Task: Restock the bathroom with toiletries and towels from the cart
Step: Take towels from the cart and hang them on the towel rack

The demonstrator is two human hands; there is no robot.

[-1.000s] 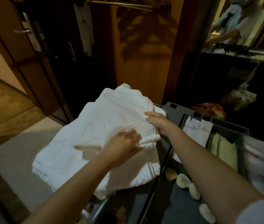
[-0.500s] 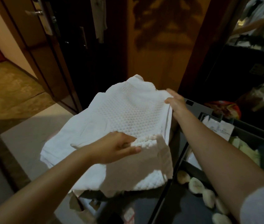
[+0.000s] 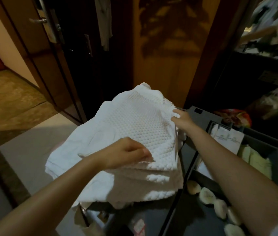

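Note:
A stack of white towels sits on the left end of the dark cart point(image 3: 203, 114). The top one is a waffle-textured towel point(image 3: 140, 123). My left hand point(image 3: 126, 153) pinches its near edge, fingers curled over the fold. At the towel's far right edge my right hand point(image 3: 181, 119) touches the fabric; how its fingers lie is blurred. Smoother white towels point(image 3: 76, 147) spread out below, toward the left.
The cart's right compartments hold white sachets point(image 3: 226, 137), yellow-green packets point(image 3: 254, 157) and several round wrapped soaps point(image 3: 206, 195). A red bag point(image 3: 233, 116) lies behind. A wooden door point(image 3: 32, 48) and dark closet stand ahead; tiled floor point(image 3: 32, 142) is on the left.
My left hand has slid along the waffle towel's near edge and pinches it tighter. My right hand stays at the far right edge. The camera has tilted slightly.

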